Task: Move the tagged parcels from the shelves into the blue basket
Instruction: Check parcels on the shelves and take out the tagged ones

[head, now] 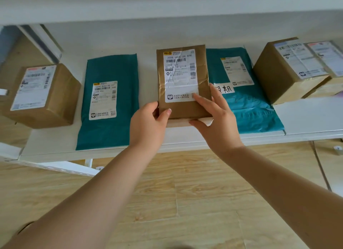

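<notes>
Head view looks down on a white shelf (306,117) with a row of parcels, and the brown paper parcel (182,81) at its middle serves as the landmark. Both hands are on this parcel at its near end. The left hand (146,126) grips the near left corner, thumb curled over the top face and the other fingers hidden beneath or behind the edge. The right hand (217,122) holds the near right corner, its fingers lying nearly straight across the top by the lower shipping label, its thumb tucked under the near edge. Under that edge a pale flat strip shows; what it belongs to cannot be told.

Just right of the brown parcel, partly hidden behind it and the right hand, lies a teal mailer bag (248,107) carrying a white handwritten tag (223,89) beside its printed label. Further right stands a cardboard box (284,72), with another box touching its far side at the frame edge. Left of the brown parcel, a little apart, lies a second teal mailer (109,104) flat on the shelf, and beyond that a tilted cardboard box (44,94). Below the shelf runs a light wooden floor (185,202).
</notes>
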